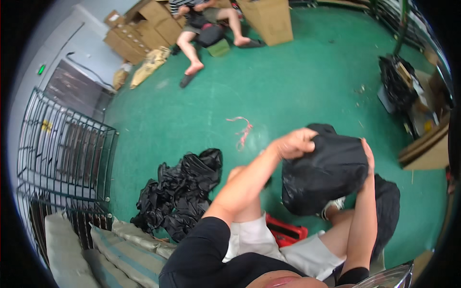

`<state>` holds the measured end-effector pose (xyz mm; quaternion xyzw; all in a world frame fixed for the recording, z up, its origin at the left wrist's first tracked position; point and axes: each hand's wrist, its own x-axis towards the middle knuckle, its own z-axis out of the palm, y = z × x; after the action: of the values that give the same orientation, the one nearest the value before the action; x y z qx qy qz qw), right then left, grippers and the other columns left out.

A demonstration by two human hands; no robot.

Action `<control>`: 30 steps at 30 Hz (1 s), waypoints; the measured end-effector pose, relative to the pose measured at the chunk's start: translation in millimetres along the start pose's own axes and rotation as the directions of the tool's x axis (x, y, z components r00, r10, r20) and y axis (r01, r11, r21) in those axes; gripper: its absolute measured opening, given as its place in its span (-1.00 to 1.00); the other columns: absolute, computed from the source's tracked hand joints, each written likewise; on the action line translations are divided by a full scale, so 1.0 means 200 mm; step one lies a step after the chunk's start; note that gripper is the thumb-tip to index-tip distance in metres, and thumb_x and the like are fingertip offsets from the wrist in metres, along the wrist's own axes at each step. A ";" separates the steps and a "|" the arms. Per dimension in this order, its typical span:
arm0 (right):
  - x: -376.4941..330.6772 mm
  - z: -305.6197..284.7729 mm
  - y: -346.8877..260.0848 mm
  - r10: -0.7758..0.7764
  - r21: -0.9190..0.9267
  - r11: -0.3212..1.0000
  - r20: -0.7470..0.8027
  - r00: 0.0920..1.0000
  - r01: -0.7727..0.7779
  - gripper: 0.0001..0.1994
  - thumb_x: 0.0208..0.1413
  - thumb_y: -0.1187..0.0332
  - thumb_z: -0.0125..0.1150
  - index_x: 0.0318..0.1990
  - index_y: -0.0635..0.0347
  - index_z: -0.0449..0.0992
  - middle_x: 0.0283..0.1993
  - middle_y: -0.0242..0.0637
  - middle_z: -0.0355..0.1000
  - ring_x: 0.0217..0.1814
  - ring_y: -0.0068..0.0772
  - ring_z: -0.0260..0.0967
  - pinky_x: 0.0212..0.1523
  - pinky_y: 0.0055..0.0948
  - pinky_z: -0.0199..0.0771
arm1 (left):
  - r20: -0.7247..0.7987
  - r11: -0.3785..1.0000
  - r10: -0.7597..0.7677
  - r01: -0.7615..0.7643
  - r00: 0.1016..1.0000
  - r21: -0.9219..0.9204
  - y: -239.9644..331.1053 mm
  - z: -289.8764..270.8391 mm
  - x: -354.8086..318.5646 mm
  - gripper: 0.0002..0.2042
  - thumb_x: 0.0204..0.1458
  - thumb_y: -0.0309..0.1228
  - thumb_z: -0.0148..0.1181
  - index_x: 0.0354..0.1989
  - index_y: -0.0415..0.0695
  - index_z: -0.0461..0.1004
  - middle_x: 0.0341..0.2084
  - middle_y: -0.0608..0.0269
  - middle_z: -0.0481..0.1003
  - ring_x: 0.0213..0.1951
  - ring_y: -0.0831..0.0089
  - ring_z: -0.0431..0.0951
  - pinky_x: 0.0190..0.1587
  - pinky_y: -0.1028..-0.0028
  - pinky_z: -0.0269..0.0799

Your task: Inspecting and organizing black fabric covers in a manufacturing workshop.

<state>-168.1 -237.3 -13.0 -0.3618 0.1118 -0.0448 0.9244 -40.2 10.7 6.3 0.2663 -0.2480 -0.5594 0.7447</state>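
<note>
In front of me hangs a black bag [326, 173], its body rounded and its surface smooth with a slight sheen. My left hand [295, 144] pinches its upper left edge, fingers closed. At the bag's right side is my right hand [369, 156], gripping the edge; most of its fingers are hidden behind the material. Another dark bag or piece of black material [386, 206] stands beyond my right forearm. On the floor to my left lies a crumpled pile of black material [185, 192].
Pink string [245, 134] lies on the green floor [288, 81]. A red object [285, 230] sits between my legs. Metal racks [67, 149] and stuffed sacks [125, 249] are at left, cardboard [427, 149] at right. Another person [204, 24] sits by boxes at the back.
</note>
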 end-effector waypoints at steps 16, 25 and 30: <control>0.01 -0.13 0.02 -0.199 0.386 0.922 0.542 0.817 -0.031 0.26 -0.35 -0.55 0.11 0.37 0.30 -0.03 0.44 -0.06 -0.09 0.45 -0.10 -0.08 0.41 -0.05 -0.13 | -0.495 0.954 0.296 -0.233 0.817 0.187 0.01 0.27 0.05 -0.57 0.20 -0.14 -0.12 0.04 -0.20 0.42 0.02 0.07 0.46 0.03 0.22 0.47 0.13 0.20 0.37; 0.06 -0.15 -0.03 -0.051 0.328 0.943 0.307 0.950 -0.055 -0.22 0.10 -0.15 0.09 0.25 0.37 0.18 0.28 -0.02 0.22 0.28 -0.04 0.22 0.30 -0.06 0.16 | -0.352 0.860 0.152 -0.300 0.923 -0.413 -0.03 -0.07 0.09 -0.63 0.01 -0.31 0.09 -0.05 -0.30 0.45 -0.15 -0.01 0.53 -0.15 0.20 0.57 0.02 0.22 0.48; 0.00 0.00 -0.08 -0.160 0.452 0.892 0.262 0.952 0.025 -0.38 0.20 -0.02 -0.02 0.18 0.38 0.29 0.20 -0.01 0.32 0.22 0.02 0.28 0.26 -0.02 0.21 | -0.490 0.829 0.241 -0.440 0.838 -0.344 0.00 -0.09 0.14 -0.68 0.03 -0.36 0.06 -0.08 -0.29 0.45 -0.14 -0.03 0.53 -0.13 0.19 0.56 0.00 0.22 0.49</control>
<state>-168.3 -248.4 -2.0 -0.1494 -0.0565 -0.0596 0.9854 -21.6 -13.7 -4.3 0.1552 0.0104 -0.3832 0.9105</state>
